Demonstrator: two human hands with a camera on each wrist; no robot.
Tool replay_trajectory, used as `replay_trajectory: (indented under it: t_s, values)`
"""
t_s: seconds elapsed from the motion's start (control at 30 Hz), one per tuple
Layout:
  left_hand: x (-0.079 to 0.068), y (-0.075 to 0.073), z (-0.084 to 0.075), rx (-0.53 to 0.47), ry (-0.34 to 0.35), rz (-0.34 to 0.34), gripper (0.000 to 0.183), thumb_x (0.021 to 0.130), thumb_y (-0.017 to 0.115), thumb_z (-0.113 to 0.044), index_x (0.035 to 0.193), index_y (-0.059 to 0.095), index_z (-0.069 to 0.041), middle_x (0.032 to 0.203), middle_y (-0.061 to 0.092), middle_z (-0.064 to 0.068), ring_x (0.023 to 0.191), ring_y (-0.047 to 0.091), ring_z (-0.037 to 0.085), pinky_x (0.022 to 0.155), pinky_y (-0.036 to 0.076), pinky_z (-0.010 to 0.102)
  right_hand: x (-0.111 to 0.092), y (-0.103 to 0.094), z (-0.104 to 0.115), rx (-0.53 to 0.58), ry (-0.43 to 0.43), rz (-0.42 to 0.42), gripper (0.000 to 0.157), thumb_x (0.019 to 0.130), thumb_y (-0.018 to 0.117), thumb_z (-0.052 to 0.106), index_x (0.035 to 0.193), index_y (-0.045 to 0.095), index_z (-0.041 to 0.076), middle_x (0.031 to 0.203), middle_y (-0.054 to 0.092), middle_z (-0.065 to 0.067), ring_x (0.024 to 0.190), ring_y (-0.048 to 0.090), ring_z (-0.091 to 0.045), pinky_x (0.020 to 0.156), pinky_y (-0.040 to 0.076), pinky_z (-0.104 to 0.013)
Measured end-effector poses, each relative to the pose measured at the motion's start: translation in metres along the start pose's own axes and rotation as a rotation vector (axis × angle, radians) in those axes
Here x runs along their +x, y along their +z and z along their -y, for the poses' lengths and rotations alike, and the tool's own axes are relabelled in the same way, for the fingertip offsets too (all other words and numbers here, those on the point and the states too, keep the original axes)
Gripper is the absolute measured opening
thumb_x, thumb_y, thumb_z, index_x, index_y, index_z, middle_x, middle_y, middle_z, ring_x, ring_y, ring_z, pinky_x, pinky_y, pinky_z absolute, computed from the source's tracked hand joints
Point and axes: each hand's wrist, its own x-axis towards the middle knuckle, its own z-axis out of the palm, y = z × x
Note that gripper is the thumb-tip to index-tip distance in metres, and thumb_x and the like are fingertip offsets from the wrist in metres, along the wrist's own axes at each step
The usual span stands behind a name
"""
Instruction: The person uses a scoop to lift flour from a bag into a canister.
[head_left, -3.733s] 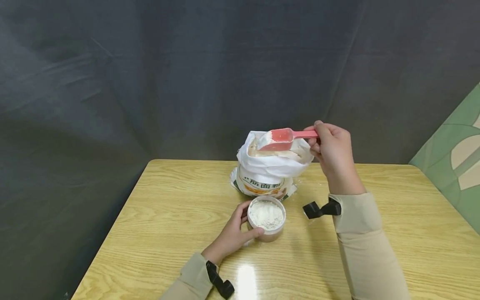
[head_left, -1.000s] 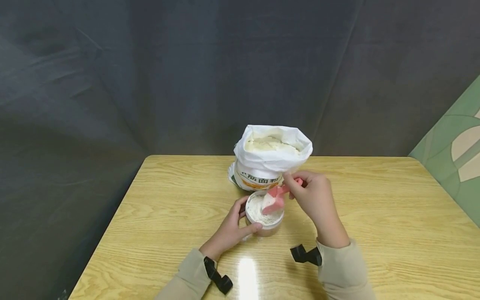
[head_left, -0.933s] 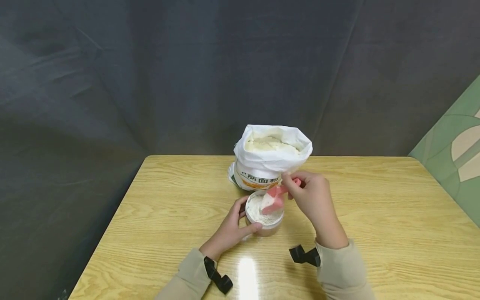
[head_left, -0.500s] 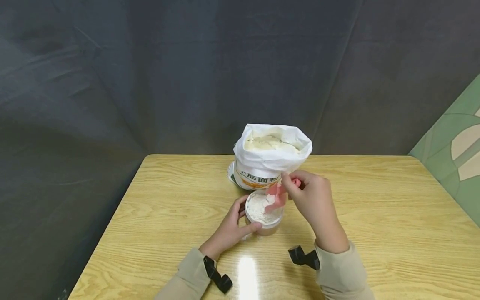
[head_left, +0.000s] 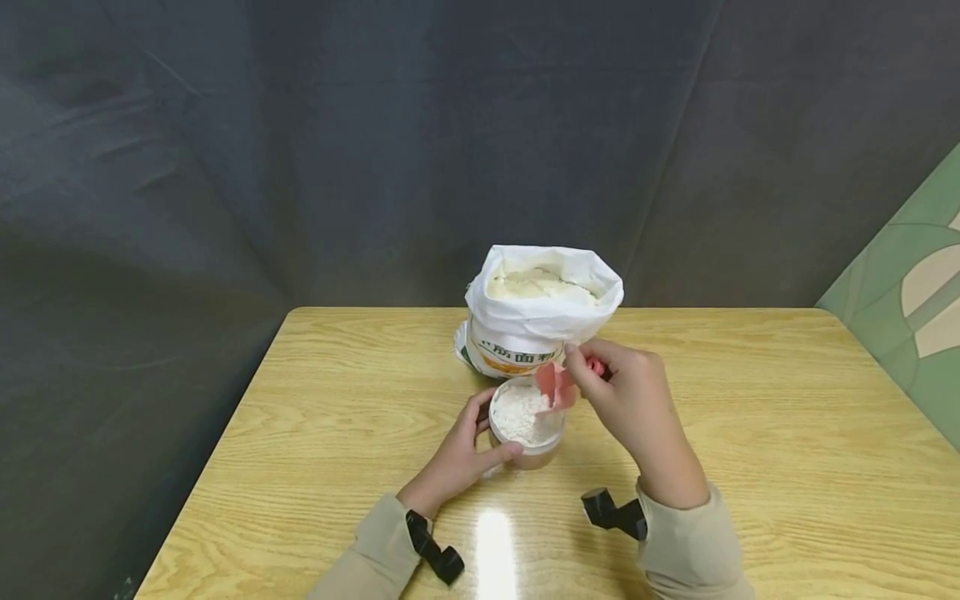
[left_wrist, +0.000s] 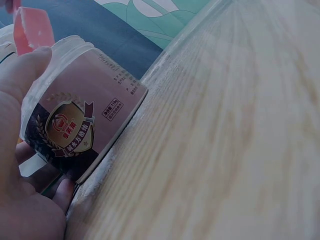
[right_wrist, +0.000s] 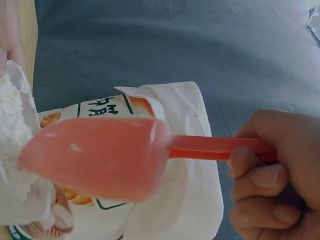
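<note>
My right hand (head_left: pixel 626 396) pinches the handle of a pink scoop (head_left: pixel 556 387). The scoop is tipped over the right side of a round plastic jar (head_left: pixel 529 456), its tip at the white flour (head_left: pixel 519 416) heaped inside. In the right wrist view the scoop (right_wrist: pixel 95 159) shows its underside, with fingers curled round the handle. My left hand (head_left: pixel 459 458) holds the jar from the left, thumb near the rim and fingers around the far side. A pink label with a dark crest covers the jar (left_wrist: pixel 85 110) in the left wrist view. The jar stands on the table.
An open white flour sack (head_left: pixel 542 317) stands right behind the jar, its top rolled down and flour visible inside. The wooden table (head_left: pixel 345 400) ends at a dark cloth (head_left: pixel 465 150) behind. A green patterned panel (head_left: pixel 911 292) is at the far right.
The right hand has brought the loaded scoop from above the sack down to the jar and tipped it. Flour in the scoop has slid into the jar. The left hand keeps its hold.
</note>
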Motion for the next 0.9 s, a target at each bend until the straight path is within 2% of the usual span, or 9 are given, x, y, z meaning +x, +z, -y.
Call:
replay_trajectory:
  t_s: [0.3,0.43,0.63,0.77,0.9]
  values:
    - [0.001,0.0,-0.001,0.009,0.01,-0.009,0.084,0.091,0.078,-0.031,0.156,0.029,-0.013,0.157,0.037,0.01,0.142,0.039,0.023,0.118,0.035,0.04,0.0,-0.006,0.001,-0.021,-0.027,0.031,0.026,0.089,0.069,-0.002,0.067,0.064,0.009,0.056,0.039,0.007,0.05,0.034,-0.006,0.045,0.03,-0.023]
    - [0.001,0.001,-0.001,0.015,0.007,-0.015,0.084,0.09,0.079,-0.031,0.156,0.03,-0.012,0.156,0.037,0.01,0.141,0.04,0.023,0.117,0.035,0.039,0.0,-0.01,-0.001,-0.021,-0.023,0.025,0.024,0.089,0.069,-0.002,0.068,0.066,0.009,0.056,0.039,0.008,0.05,0.034,-0.005,0.044,0.03,-0.022]
    - [0.001,0.001,-0.001,0.015,0.006,-0.018,0.084,0.09,0.079,-0.03,0.155,0.03,-0.012,0.156,0.038,0.011,0.141,0.04,0.024,0.118,0.035,0.04,0.0,-0.013,-0.005,0.023,-0.045,-0.025,0.025,0.088,0.07,-0.004,0.068,0.067,0.01,0.055,0.037,0.011,0.049,0.033,-0.004,0.044,0.026,-0.018]
    - [0.0,0.0,0.0,0.009,0.002,-0.018,0.083,0.09,0.079,-0.03,0.155,0.03,-0.013,0.156,0.038,0.01,0.141,0.04,0.024,0.117,0.035,0.041,0.0,-0.013,-0.006,0.042,-0.063,-0.005,0.027,0.088,0.07,-0.003,0.067,0.065,0.013,0.055,0.036,0.013,0.05,0.033,-0.003,0.045,0.027,-0.017]
    - [0.0,0.0,0.0,0.008,-0.001,-0.017,0.083,0.09,0.079,-0.031,0.156,0.03,-0.014,0.155,0.038,0.01,0.141,0.04,0.024,0.117,0.035,0.041,0.0,-0.013,-0.006,0.035,-0.041,-0.004,0.025,0.089,0.07,-0.002,0.068,0.066,0.011,0.055,0.037,0.012,0.049,0.033,-0.004,0.044,0.027,-0.018]
